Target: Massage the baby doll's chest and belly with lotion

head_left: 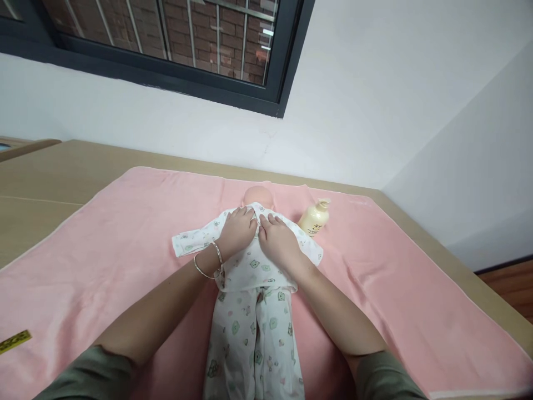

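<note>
A baby doll [259, 195] lies on its back on a pink blanket [145, 211], its head at the far end. It wears a white printed top [256, 269] and matching trousers [272, 328]. My left hand [237, 230] rests on the left side of the top's chest, fingers stretched out towards the neckline, a bangle on the wrist. Opposite it, my right hand [281, 241] lies flat on the right side of the chest. The fingertips of both hands nearly meet below the doll's chin. Both sleeves spread outward, and the hands cover much of the upper front.
A cream pump bottle [314, 218] stands on the blanket just beyond the right sleeve. At the lower left lies a yellow label strip [14, 341]. The wooden table [50, 178] borders a white wall [200, 130] under a dark-framed window [275, 83].
</note>
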A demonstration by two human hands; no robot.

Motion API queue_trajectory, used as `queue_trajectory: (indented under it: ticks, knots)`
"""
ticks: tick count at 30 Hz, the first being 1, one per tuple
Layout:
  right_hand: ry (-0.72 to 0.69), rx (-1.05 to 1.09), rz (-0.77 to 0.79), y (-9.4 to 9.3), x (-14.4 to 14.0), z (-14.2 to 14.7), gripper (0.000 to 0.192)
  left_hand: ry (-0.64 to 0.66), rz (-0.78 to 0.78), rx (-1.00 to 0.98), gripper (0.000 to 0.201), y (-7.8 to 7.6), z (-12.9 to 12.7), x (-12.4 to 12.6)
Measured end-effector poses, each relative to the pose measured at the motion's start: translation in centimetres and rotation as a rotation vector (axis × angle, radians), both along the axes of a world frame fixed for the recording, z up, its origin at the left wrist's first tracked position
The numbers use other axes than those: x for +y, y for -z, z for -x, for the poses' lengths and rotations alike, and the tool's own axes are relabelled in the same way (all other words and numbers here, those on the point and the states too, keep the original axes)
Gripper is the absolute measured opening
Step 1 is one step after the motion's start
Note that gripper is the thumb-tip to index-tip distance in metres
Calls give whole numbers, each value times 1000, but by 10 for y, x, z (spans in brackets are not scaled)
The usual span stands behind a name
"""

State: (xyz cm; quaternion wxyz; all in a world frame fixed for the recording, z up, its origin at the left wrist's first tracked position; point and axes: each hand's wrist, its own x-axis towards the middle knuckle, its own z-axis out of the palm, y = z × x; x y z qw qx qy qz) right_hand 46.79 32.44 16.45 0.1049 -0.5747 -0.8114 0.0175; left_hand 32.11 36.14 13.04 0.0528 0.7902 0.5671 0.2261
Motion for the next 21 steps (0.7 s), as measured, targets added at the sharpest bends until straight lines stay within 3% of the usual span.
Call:
queue_trajectory:
  ticks: [4, 10, 14, 17, 21]
  knots:
    - [-21, 69, 13, 1, 5, -2, 49, -92, -48, -13, 45, 6, -8, -7]
    - [-1, 241, 92, 9, 30, -17, 52, -116, -79, -42, 47, 10, -10, -9]
    - [-1, 294, 95, 4, 33, -26, 46, -118, -98, -60, 47, 11, -9, -9]
    - [17, 299, 19, 0, 27, -23, 41, -151, -143, -82, 48, 14, -11, -12]
    - [-13, 323, -136, 8, 22, -13, 49, -186, -192, -128, 48, 18, -14, -15]
